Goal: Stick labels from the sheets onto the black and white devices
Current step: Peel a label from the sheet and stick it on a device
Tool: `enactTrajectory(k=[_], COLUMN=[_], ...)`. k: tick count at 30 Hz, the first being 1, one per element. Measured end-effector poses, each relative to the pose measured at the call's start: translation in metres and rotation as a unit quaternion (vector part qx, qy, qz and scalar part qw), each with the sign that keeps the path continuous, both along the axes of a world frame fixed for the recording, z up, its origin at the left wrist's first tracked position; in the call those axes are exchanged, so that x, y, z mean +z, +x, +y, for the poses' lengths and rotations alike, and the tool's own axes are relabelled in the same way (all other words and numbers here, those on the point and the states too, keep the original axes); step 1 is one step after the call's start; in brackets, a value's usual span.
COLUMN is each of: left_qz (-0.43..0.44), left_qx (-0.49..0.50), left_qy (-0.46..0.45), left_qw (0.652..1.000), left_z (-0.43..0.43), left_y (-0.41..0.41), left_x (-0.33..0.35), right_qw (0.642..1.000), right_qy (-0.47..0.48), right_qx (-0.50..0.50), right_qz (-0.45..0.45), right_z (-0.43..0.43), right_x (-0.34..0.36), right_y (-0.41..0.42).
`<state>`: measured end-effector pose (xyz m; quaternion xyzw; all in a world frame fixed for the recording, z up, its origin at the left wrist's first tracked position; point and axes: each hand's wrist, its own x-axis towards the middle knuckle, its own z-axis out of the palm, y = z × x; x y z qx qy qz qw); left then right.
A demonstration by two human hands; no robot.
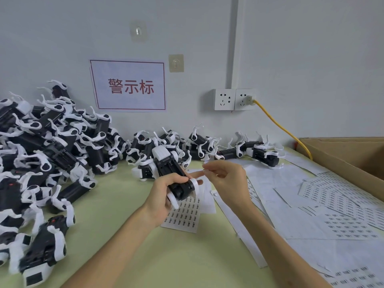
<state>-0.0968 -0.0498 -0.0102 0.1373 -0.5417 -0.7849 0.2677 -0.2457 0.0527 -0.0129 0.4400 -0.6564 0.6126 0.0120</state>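
The left hand (164, 196) grips one black and white device (176, 179), lifted off the tabletop (166, 256) at mid-scene. Its long axis runs away from the person, with the white capped end pointing toward the wall and leaning slightly left, and the black butt end toward the wrist.

Just right of the held device, the right hand (228, 179) pinches a small pale label (204, 171) between thumb and forefinger. The label is too small to read. The other fingers are loosely curled.

Directly below the held device lies one label sheet (185, 215) printed with rows of small marks. Right of it, overlapping loose sheets (332, 204) cover the surface out to one cardboard box (342, 154), whose long edge closes that side. I cannot count the sheets exactly.

Left of the held device a heaped pile of devices (41, 152) takes up that whole side, too many to count. Behind it a thinner row of devices (207, 144) lines the foot of the wall.

The free ground is the bare green strip nearer the person than the held device, between pile and sheets.

On the wall beyond the held device are one red-lettered sign (128, 86), two hooks (176, 63), two sockets (234, 99) and one yellow cable (280, 125) plugged into the right-hand socket.
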Motion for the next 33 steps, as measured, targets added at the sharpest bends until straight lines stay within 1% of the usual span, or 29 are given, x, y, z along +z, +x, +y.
enactTrajectory(k=[3, 8, 13, 17, 19, 21, 23, 25, 27, 29, 30, 31, 33], left_qz=[0.038, 0.044, 0.031, -0.015, -0.040, -0.048, -0.050, -0.057, -0.054, -0.057, -0.058, -0.056, -0.038], left_qx=[-0.022, -0.027, -0.021, 0.013, 0.015, 0.037, 0.075, 0.095, 0.093, 0.096, 0.102, 0.108, 0.120], left_qy=[-0.002, 0.006, 0.007, -0.015, -0.039, -0.036, -0.020, -0.021, -0.027, -0.037, -0.047, -0.056, -0.067], left_qw=[0.999, 0.999, 0.999, 1.000, 0.998, 0.998, 0.996, 0.994, 0.994, 0.993, 0.992, 0.991, 0.990], left_z=[0.000, 0.000, -0.002, -0.004, -0.002, -0.001, -0.002, -0.001, 0.001, 0.004, 0.005, 0.007, 0.011], left_y=[0.000, 0.000, -0.001, -0.001, -0.001, -0.002, -0.004, -0.003, -0.003, -0.004, -0.005, -0.006, -0.008], left_x=[0.002, 0.002, 0.000, 0.000, 0.002, 0.003, 0.003, 0.002, 0.002, 0.003, 0.002, 0.002, -0.001], right_qw=[1.000, 1.000, 0.998, 0.997, 0.998, 0.999, 1.000, 0.997, 0.987, 0.980, 0.978, 0.978, 0.981], right_qy=[0.009, -0.002, 0.007, 0.016, 0.022, 0.019, 0.000, -0.010, 0.022, 0.073, 0.094, 0.108, 0.105], right_qx=[-0.008, -0.012, -0.026, -0.028, -0.027, -0.024, 0.000, 0.065, 0.138, 0.177, 0.181, 0.177, 0.162], right_qz=[0.013, 0.022, 0.055, 0.063, 0.061, 0.045, 0.007, -0.047, -0.073, -0.058, -0.039, -0.016, 0.031], right_z=[0.000, 0.000, 0.000, -0.001, -0.001, 0.000, 0.002, 0.005, 0.008, 0.006, 0.005, 0.004, 0.001], right_x=[-0.001, -0.002, -0.002, -0.002, -0.002, -0.001, 0.003, 0.007, 0.008, 0.007, 0.005, 0.003, -0.002], right_y=[-0.001, 0.000, -0.001, -0.002, -0.001, 0.000, 0.002, 0.005, 0.009, 0.013, 0.016, 0.019, 0.026])
